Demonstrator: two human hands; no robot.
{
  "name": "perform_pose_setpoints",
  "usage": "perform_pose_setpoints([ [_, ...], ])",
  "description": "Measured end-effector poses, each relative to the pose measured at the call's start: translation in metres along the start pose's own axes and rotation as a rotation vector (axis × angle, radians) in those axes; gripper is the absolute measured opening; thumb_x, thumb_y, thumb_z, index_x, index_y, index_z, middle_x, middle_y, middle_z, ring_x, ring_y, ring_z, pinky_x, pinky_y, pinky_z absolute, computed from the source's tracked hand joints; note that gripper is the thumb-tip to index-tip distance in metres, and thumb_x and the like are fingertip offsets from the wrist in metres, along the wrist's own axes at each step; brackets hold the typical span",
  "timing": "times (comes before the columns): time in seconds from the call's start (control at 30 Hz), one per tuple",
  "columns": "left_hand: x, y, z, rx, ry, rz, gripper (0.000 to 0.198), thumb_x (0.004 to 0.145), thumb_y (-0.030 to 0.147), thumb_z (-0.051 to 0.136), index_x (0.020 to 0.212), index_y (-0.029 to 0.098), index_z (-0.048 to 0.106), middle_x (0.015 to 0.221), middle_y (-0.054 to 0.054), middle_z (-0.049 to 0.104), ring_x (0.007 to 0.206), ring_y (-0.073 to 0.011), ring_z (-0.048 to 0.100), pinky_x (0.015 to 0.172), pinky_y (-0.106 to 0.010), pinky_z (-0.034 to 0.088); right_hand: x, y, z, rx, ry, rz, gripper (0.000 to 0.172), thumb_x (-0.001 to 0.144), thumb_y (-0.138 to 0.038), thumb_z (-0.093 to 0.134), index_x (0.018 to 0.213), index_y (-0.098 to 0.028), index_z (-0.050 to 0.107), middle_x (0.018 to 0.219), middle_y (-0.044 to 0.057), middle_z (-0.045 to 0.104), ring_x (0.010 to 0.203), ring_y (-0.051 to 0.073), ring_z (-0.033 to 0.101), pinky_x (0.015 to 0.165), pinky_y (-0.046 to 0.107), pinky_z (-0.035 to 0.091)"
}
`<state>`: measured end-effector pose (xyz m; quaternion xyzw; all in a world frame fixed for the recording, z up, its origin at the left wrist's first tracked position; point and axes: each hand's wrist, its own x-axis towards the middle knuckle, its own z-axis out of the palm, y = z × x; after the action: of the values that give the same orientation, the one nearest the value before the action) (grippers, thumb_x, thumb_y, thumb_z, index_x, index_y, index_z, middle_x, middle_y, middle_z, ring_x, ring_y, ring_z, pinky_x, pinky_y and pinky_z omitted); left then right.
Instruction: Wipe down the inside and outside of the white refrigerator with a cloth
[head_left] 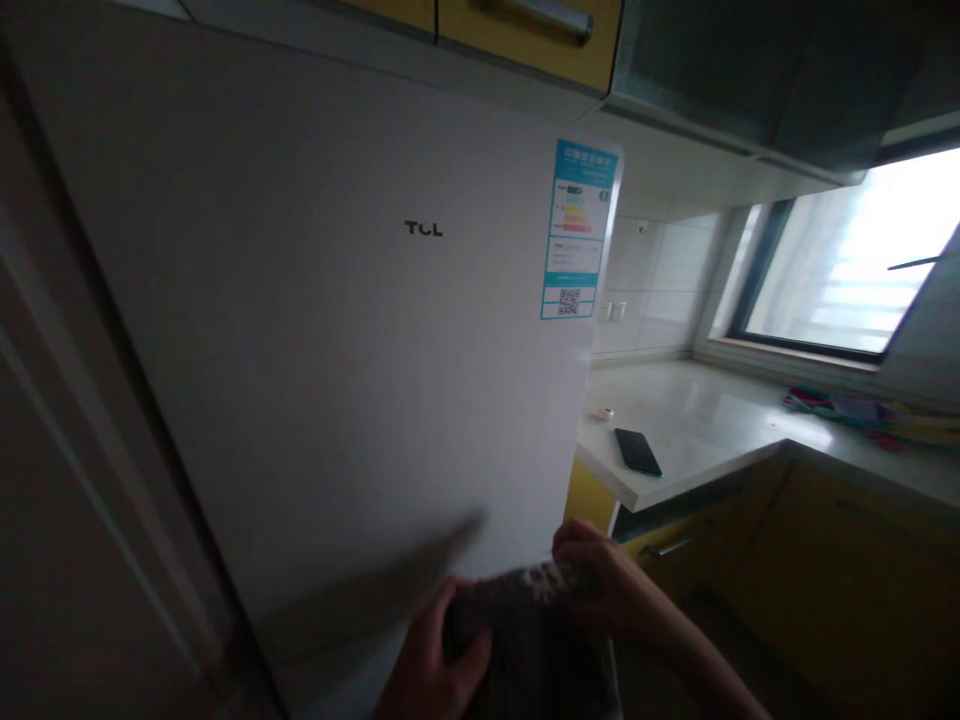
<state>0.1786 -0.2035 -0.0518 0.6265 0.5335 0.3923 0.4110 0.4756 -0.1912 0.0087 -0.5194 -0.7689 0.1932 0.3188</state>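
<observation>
A dark grey cloth [536,640] with a pale patch at its top is held between both my hands at the bottom of the view. My left hand [435,665] grips its left side with the thumb over the fabric. My right hand [596,580] has its fingers closed on the cloth's upper right edge. Both hands are close to the lower part of a white fridge door [322,340], which carries a logo and a blue energy label [574,230].
A white countertop [712,430] runs right of the fridge, with a black phone [637,451] and a small round object on it. Colourful cloths [862,410] lie near the bright window [847,270]. Yellow cabinets [787,560] stand below and above.
</observation>
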Motion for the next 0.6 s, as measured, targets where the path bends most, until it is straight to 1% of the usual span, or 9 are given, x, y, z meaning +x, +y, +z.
perform_pose_setpoints([
  [0.07, 0.029, 0.04, 0.0, 0.015, 0.098, 0.202, 0.055, 0.099, 0.055, 0.067, 0.143, 0.021, 0.068, 0.136, -0.013, 0.079, 0.126, -0.0288, 0.075, 0.11, -0.038, 0.058, 0.017, -0.011, -0.009, -0.055, 0.489, 0.013, 0.024, 0.085, -0.037, 0.086, 0.105, -0.026, 0.079, 0.115, 0.01, 0.072, 0.108, 0.031, 0.066, 0.098, 0.047, 0.054],
  [0.1, 0.044, 0.057, 0.0, 0.069, 0.227, 0.359, 0.05, 0.103, 0.052, 0.064, 0.142, 0.021, 0.067, 0.135, -0.013, 0.079, 0.125, -0.0279, 0.075, 0.11, -0.039, 0.058, 0.026, -0.016, -0.006, -0.081, 0.729, 0.02, 0.026, 0.091, -0.041, 0.082, 0.112, -0.027, 0.077, 0.113, 0.01, 0.071, 0.106, 0.031, 0.066, 0.097, 0.048, 0.055],
  [0.17, 0.073, 0.081, 0.002, 0.284, 0.465, 0.659, 0.036, 0.107, 0.04, 0.063, 0.136, 0.021, 0.071, 0.128, -0.012, 0.08, 0.12, -0.0279, 0.074, 0.108, -0.041, 0.055, 0.041, -0.025, 0.015, -0.092, 0.99, 0.007, 0.027, 0.101, -0.047, 0.073, 0.118, -0.026, 0.074, 0.11, 0.009, 0.071, 0.099, 0.028, 0.068, 0.092, 0.047, 0.058],
  [0.23, 0.092, 0.092, 0.003, 0.517, 0.632, 0.841, 0.026, 0.107, 0.029, 0.066, 0.13, 0.02, 0.074, 0.121, -0.012, 0.08, 0.112, -0.0282, 0.072, 0.105, -0.042, 0.051, 0.052, -0.032, 0.054, -0.085, 0.96, -0.055, 0.031, 0.107, -0.048, 0.067, 0.128, -0.025, 0.071, 0.12, 0.011, 0.072, 0.106, 0.028, 0.072, 0.093, 0.046, 0.062],
  [0.27, 0.098, 0.093, 0.003, 0.602, 0.675, 0.887, 0.025, 0.106, 0.026, 0.068, 0.129, 0.02, 0.075, 0.12, -0.011, 0.08, 0.109, -0.028, 0.071, 0.103, -0.042, 0.049, 0.056, -0.034, 0.076, -0.095, 0.899, -0.086, 0.039, 0.109, -0.048, 0.064, 0.14, -0.025, 0.067, 0.134, 0.014, 0.07, 0.121, 0.031, 0.071, 0.1, 0.049, 0.062],
  [0.33, 0.101, 0.089, 0.0, 0.698, 0.721, 0.95, 0.029, 0.104, 0.027, 0.072, 0.133, 0.019, 0.072, 0.124, -0.012, 0.079, 0.11, -0.0278, 0.07, 0.102, -0.041, 0.046, 0.061, -0.034, 0.116, -0.157, 0.84, -0.113, 0.064, 0.11, -0.05, 0.058, 0.168, -0.024, 0.045, 0.165, 0.021, 0.053, 0.152, 0.04, 0.055, 0.117, 0.063, 0.053],
  [0.4, 0.097, 0.078, -0.012, 0.751, 0.741, 1.008, 0.037, 0.105, 0.029, 0.073, 0.14, 0.019, 0.069, 0.131, -0.014, 0.076, 0.115, -0.0274, 0.069, 0.104, -0.041, 0.044, 0.07, -0.031, 0.138, -0.229, 0.843, -0.088, 0.087, 0.109, -0.056, 0.057, 0.18, -0.024, 0.019, 0.181, 0.026, 0.031, 0.165, 0.048, 0.037, 0.123, 0.078, 0.041],
  [0.5, 0.086, 0.04, -0.052, 0.774, 0.819, 1.002, 0.039, 0.106, 0.028, 0.068, 0.144, 0.02, 0.067, 0.137, -0.017, 0.072, 0.123, -0.0295, 0.067, 0.111, -0.045, 0.042, 0.097, -0.025, 0.116, -0.344, 0.892, -0.067, 0.101, 0.101, -0.068, 0.064, 0.181, -0.028, 0.018, 0.186, 0.025, 0.018, 0.168, 0.057, 0.024, 0.121, 0.089, 0.03],
  [0.6, 0.071, -0.024, -0.111, 0.655, 0.953, 0.813, 0.044, 0.099, 0.037, 0.069, 0.139, 0.016, 0.068, 0.129, -0.02, 0.07, 0.122, -0.0369, 0.065, 0.112, -0.055, 0.047, 0.138, -0.029, 0.046, -0.434, 0.971, -0.142, 0.094, 0.098, -0.069, 0.066, 0.176, -0.032, 0.029, 0.186, 0.021, 0.017, 0.169, 0.056, 0.021, 0.124, 0.088, 0.027],
])
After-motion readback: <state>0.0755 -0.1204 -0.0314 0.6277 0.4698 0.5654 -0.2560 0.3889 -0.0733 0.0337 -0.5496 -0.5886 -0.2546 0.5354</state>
